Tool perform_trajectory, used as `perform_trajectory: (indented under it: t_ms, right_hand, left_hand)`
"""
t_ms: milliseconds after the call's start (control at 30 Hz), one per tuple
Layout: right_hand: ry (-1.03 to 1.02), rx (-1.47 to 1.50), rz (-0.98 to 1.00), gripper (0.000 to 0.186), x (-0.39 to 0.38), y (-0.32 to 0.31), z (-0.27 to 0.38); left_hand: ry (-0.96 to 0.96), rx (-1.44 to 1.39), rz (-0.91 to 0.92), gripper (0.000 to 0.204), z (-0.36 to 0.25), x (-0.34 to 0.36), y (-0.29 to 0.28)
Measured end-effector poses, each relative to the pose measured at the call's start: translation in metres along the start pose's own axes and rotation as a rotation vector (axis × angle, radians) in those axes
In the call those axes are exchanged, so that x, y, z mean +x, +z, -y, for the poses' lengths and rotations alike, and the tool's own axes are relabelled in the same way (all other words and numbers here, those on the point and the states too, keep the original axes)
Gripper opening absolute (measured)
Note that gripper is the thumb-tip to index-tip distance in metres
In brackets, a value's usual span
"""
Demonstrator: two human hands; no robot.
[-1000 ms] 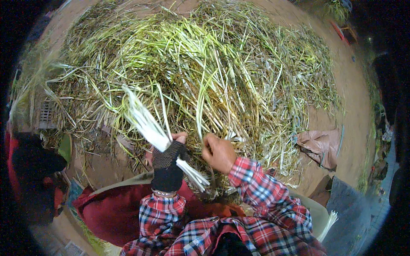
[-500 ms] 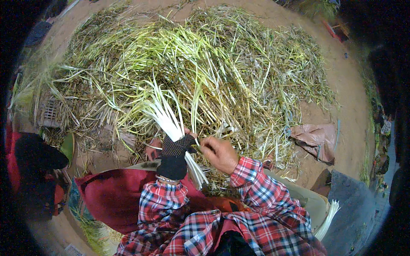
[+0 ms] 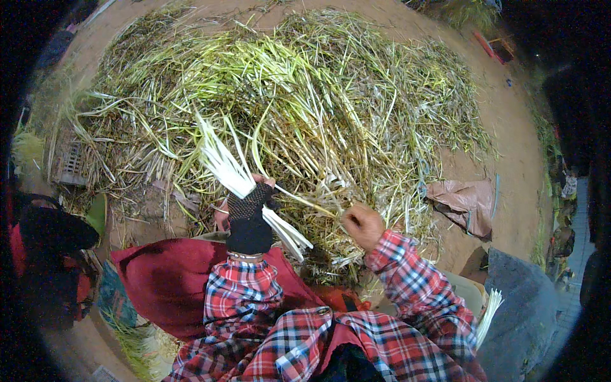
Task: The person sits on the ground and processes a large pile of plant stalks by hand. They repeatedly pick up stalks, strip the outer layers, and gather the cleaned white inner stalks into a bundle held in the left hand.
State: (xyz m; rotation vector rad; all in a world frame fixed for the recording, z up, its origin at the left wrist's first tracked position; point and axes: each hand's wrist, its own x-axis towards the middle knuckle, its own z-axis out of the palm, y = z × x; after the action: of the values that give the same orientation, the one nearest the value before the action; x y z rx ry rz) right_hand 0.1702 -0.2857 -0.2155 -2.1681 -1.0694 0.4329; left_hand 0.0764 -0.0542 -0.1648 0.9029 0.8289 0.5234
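Head view: left hand (image 3: 248, 219), black mesh glove, fingers wrapped firmly round 1 white stalk bundle (image 3: 223, 162), held tilted, ends jutting out both sides. Right hand (image 3: 364, 227) bare, fingers curled closed, gripping end of 1 thin stalk (image 3: 310, 202) stretched between 2 hands. Beyond: large green-yellow stalk heap (image 3: 324, 95) on ground. Crumpled brown sheet (image 3: 464, 202) right of heap. Maroon cloth (image 3: 178, 280) near left forearm.

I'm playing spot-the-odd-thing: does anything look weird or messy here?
Only the left hand, holding white stalks, wears a black glove; the right hand is bare, so they don't match. Also, a brownish sheet lies crumpled beside the stalk pile.
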Motion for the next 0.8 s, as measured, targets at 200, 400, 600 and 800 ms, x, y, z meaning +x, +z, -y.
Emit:
perform_trajectory:
  t_ms: [200, 400, 600, 800]
  right_hand:
    - [0.665, -0.508, 0.44, 0.024, -0.039, -0.057, -0.073]
    - [-0.064, 0.262, 0.065, 0.038, 0.039, -0.005, 0.021]
    - [0.391, 1.042, 0.271, 0.017, 0.076, 0.021, 0.076]
    - [-0.192, 0.366, 0.116, 0.009, 0.039, 0.001, 0.072]
  left_hand:
    - [0.055, 0.003, -0.026, 0.021, -0.012, 0.004, -0.008]
    - [0.046, 0.092, 0.124, 0.025, 0.0, -0.009, 0.005]
    - [-0.061, 0.009, 0.162, 0.026, -0.008, -0.009, 0.002]
    - [-0.084, -0.146, 0.102, 0.024, -0.01, -0.008, 0.002]
